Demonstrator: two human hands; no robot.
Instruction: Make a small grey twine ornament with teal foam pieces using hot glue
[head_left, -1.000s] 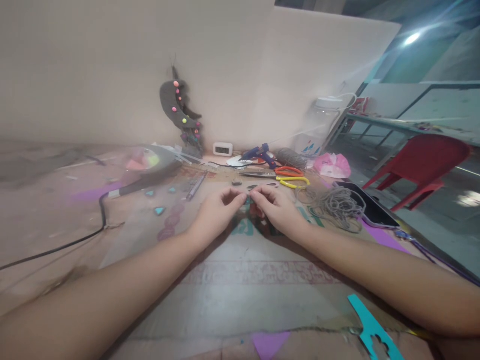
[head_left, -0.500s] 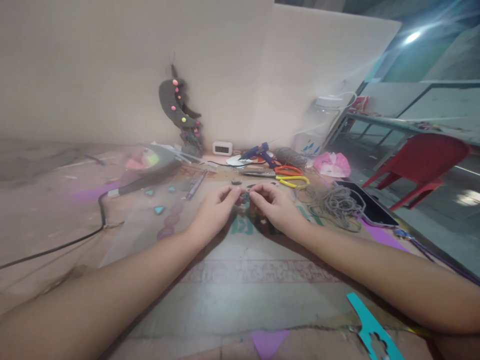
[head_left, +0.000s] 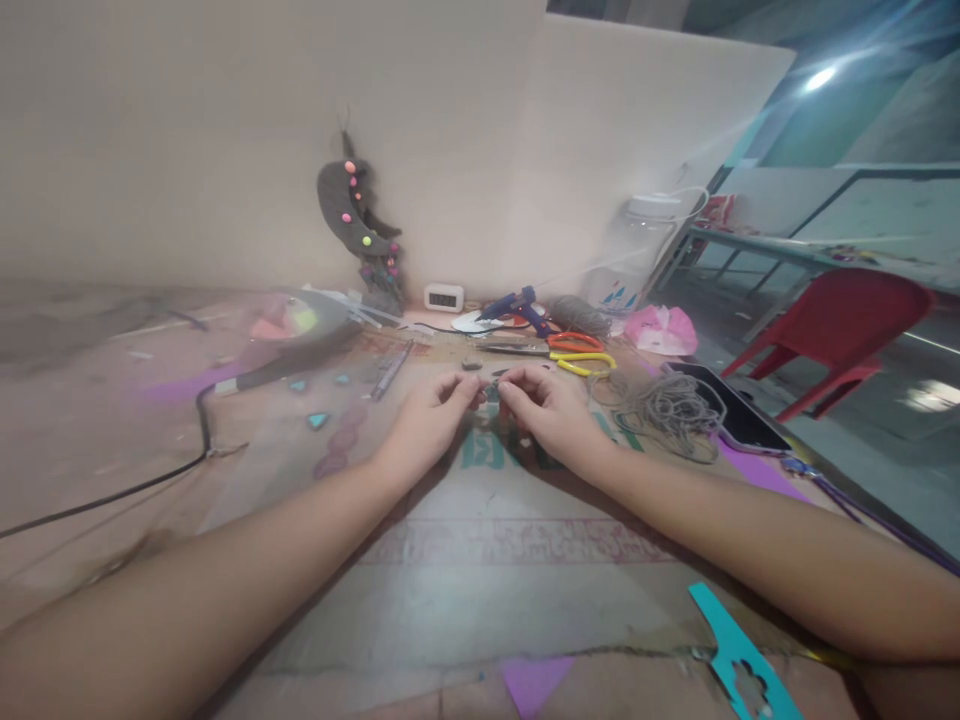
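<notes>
My left hand and my right hand meet at the middle of the table, fingers curled and pinched together. Between the fingertips sits a small dark piece, too small to name. Both hands rest low over a printed cardboard sheet. Small dark scraps lie just beyond the fingers.
Behind the hands lie yellow and orange scissors, a blue glue gun, a small clock and a dark decorated crescent. Grey cord and a phone lie right. A black cable runs left. A teal cutout lies near right.
Both hands have shifted slightly farther from me and stayed pinched together on the small piece. Nothing else moved.
</notes>
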